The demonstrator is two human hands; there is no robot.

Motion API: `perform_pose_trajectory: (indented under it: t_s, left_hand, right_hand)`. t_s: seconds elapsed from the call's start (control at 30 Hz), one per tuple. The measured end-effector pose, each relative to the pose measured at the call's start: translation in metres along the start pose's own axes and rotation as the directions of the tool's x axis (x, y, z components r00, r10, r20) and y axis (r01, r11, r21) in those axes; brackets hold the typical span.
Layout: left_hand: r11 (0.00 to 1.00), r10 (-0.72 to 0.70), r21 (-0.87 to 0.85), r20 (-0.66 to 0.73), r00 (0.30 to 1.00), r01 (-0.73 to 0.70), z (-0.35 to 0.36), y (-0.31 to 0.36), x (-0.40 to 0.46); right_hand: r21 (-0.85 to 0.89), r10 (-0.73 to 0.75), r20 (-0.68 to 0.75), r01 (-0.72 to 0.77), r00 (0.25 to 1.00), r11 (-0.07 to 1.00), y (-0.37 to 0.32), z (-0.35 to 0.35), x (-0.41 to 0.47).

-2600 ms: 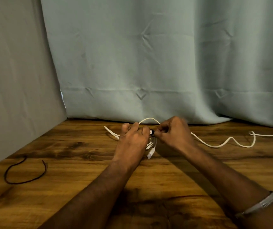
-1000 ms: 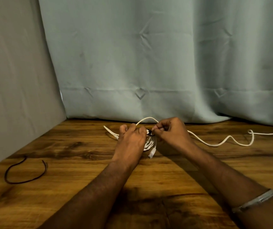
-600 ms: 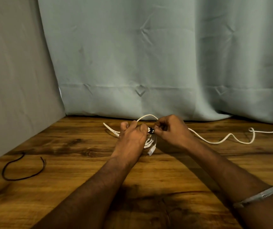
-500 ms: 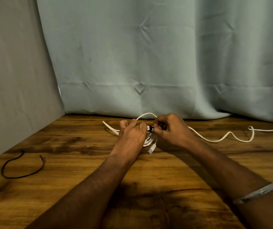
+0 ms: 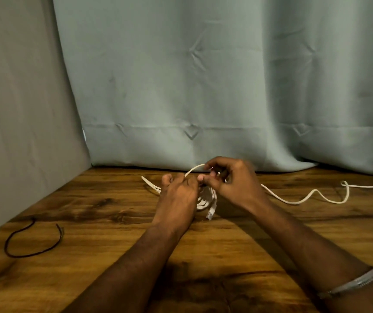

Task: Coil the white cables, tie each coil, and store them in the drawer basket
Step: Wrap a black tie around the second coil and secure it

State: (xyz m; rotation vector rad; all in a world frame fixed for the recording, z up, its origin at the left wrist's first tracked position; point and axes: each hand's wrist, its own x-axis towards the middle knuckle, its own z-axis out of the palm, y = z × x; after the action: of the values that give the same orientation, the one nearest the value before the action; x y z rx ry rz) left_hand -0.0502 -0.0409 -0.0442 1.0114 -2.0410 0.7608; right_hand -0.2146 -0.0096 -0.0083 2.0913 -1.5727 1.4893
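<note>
White cable coil btwn both hands' fingers, on table.

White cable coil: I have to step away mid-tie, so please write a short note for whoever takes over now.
Left hand grips the white cable coil above the wooden table. Right hand pinches a small dark tie at the top of the coil.
A second white cable lies loose and uncoiled to the right. A black tie lies on the table to the left.
Done: first cable coiled. Whether its tie is fastened cannot be told.
Left: finish this tie, coil and tie the loose cable, store both. The drawer basket is not in view.
</note>
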Motion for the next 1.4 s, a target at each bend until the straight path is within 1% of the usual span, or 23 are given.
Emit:
perform_pose_trajectory:
  t_s: [0.07, 0.17, 0.23, 0.3, 0.37, 0.57, 0.63, 0.73, 0.77, 0.8, 0.83, 0.9, 0.93, 1.03, 1.13, 1.27, 1.4]
  left_hand:
    - [1.0, 0.016, 0.016, 0.006, 1.0, -0.016, 0.0, -0.002, 0.001]
    - [1.0, 0.005, -0.008, -0.042, 0.999, -0.005, -0.003, -0.003, 0.002]
    - [1.0, 0.015, -0.003, -0.057, 0.998, -0.016, -0.005, -0.003, 0.002]
    - [1.0, 0.021, 0.003, -0.066, 0.998, -0.02, -0.007, -0.003, 0.001]
    - [1.0, 0.016, 0.0, -0.074, 0.997, -0.016, -0.009, -0.003, 0.002]
    - [1.0, 0.005, -0.004, -0.087, 0.996, -0.005, -0.009, -0.006, 0.003]
    - [1.0, 0.021, -0.006, -0.092, 0.996, -0.021, -0.009, -0.007, 0.003]
    - [0.999, 0.051, 0.001, -0.108, 0.993, -0.051, -0.01, -0.005, 0.003]
    - [0.998, 0.055, 0.007, -0.11, 0.992, -0.055, -0.01, -0.004, 0.004]
    - [0.998, 0.058, 0.01, -0.11, 0.992, -0.057, -0.009, -0.003, 0.004]
    - [0.998, 0.065, 0.012, -0.106, 0.992, -0.064, -0.008, -0.003, 0.004]
    - [0.996, 0.091, 0.01, -0.099, 0.991, -0.091, -0.008, -0.002, 0.003]
    - [0.995, 0.102, 0.003, -0.1, 0.99, -0.103, -0.007, -0.002, 0.002]
    - [0.994, 0.094, -0.038, -0.112, 0.989, -0.099, -0.005, -0.003, 0.0]
    - [0.997, 0.065, -0.036, -0.117, 0.991, -0.069, -0.005, -0.005, 0.0]
    - [0.998, 0.038, -0.045, -0.088, 0.995, -0.042, -0.01, -0.003, 0.001]
    - [0.991, -0.024, -0.136, -0.071, 0.997, 0.015, -0.014, -0.005, 0.0]
  right_hand:
    - [-0.15, -0.125, 0.088, 0.137, 0.988, 0.979, -0.004, -0.003, 0.0]
    - [-0.201, -0.188, 0.158, 0.218, 0.969, 0.955, -0.006, -0.007, 0.002]
    - [-0.233, -0.201, 0.175, 0.239, 0.964, 0.943, -0.005, -0.007, 0.0]
    - [-0.223, -0.196, 0.145, 0.225, 0.97, 0.948, -0.006, -0.007, 0.001]
    - [-0.186, -0.161, 0.118, 0.181, 0.98, 0.966, -0.006, -0.006, 0.002]
    - [-0.081, -0.05, 0.105, 0.059, 0.993, 0.995, -0.003, -0.001, 0.001]
    - [-0.065, -0.026, 0.111, 0.033, 0.993, 0.997, -0.004, -0.001, 0.001]
    - [-0.034, 0.024, 0.081, -0.021, 0.996, 0.999, -0.011, -0.002, 0.0]
    - [-0.057, 0.036, 0.066, -0.033, 0.997, 0.998, -0.014, -0.003, 0.0]
    - [-0.122, 0.037, 0.061, -0.03, 0.997, 0.992, -0.016, -0.003, 0.0]
    - [-0.228, 0.018, 0.072, -0.001, 0.997, 0.974, -0.019, -0.004, 0.0]
    - [-0.461, -0.053, 0.127, 0.106, 0.991, 0.881, -0.025, -0.003, -0.001]
    - [-0.53, -0.081, 0.155, 0.152, 0.985, 0.835, -0.029, -0.003, -0.002]
    - [-0.584, -0.157, 0.188, 0.239, 0.969, 0.775, -0.034, -0.002, -0.004]
    - [-0.53, -0.258, 0.134, 0.289, 0.957, 0.797, -0.031, -0.004, -0.004]
    - [-0.345, -0.332, 0.074, 0.336, 0.94, 0.876, -0.024, -0.006, -0.005]
    - [-0.076, -0.275, -0.028, 0.272, 0.961, 0.959, -0.029, 0.004, -0.01]
